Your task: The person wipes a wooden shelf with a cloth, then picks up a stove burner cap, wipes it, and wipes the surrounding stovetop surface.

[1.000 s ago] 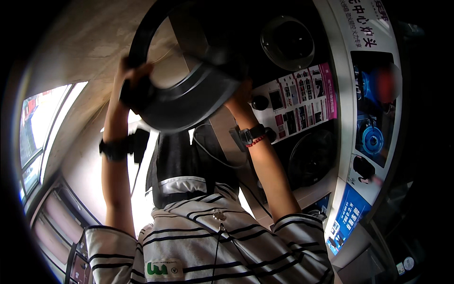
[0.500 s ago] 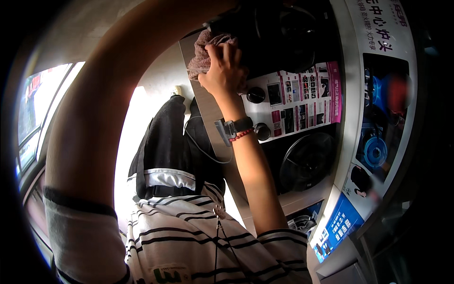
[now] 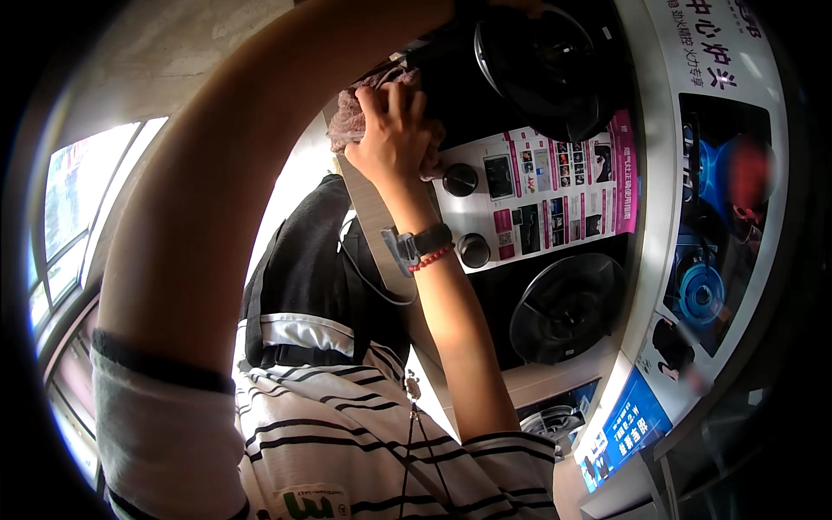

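My right hand (image 3: 390,130) grips a pinkish-brown cloth (image 3: 347,117), pressed on the front edge of a black stove top (image 3: 472,121) beside the upper burner. My left forearm arches across the left and top of the view to my left hand (image 3: 511,7), which is dark and cut off at the upper edge near the black ring-shaped piece on the upper burner (image 3: 546,69); its fingers are not clear. Two round knobs, an upper one (image 3: 459,179) and a lower one (image 3: 474,250), sit on a printed white-and-pink sheet (image 3: 555,199) between the burners.
A second black burner (image 3: 568,308) sits lower on the stove. A printed display board (image 3: 715,295) stands along the right. A grey cable (image 3: 364,277) loops beside the stove's front edge (image 3: 364,195). A bright window (image 3: 74,199) is at the far left.
A second ago both hands held the black ring in the air; now it is at the upper burner. My right hand took the cloth, and my left arm swung up across the view.
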Motion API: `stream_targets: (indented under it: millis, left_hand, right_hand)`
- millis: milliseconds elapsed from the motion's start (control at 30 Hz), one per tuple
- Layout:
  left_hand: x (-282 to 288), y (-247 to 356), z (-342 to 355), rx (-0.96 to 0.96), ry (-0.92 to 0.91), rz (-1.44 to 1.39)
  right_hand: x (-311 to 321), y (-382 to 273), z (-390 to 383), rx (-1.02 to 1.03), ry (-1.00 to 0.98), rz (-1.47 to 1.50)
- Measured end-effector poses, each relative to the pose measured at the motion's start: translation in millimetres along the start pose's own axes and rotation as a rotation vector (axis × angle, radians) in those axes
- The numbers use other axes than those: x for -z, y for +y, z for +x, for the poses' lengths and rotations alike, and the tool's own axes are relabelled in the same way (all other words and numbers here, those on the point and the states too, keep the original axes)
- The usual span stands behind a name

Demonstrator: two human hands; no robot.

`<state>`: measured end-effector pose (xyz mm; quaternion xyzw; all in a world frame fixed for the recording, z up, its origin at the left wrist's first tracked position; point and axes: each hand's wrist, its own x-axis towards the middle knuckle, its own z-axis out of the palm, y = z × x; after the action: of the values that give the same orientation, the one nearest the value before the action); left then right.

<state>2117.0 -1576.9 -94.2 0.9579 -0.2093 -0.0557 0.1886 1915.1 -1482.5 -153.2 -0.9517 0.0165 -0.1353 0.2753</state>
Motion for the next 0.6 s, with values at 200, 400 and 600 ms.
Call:
stream_targets:
  millis: [200,400,600]
  left_hand:
    - [-19,-5,1,0.03,-0.019,-0.042]
    - [-21,-13,10,0.026,-0.098,0.007]
    - [-26,-24,19,-0.021,-0.111,0.013]
  right_hand:
    - [-1,0,0,0.004,0.021,0.011]
    - [0,1,3,0.013,0.07,0.039]
    - [1,0,4,0.008,0.051,0.122]
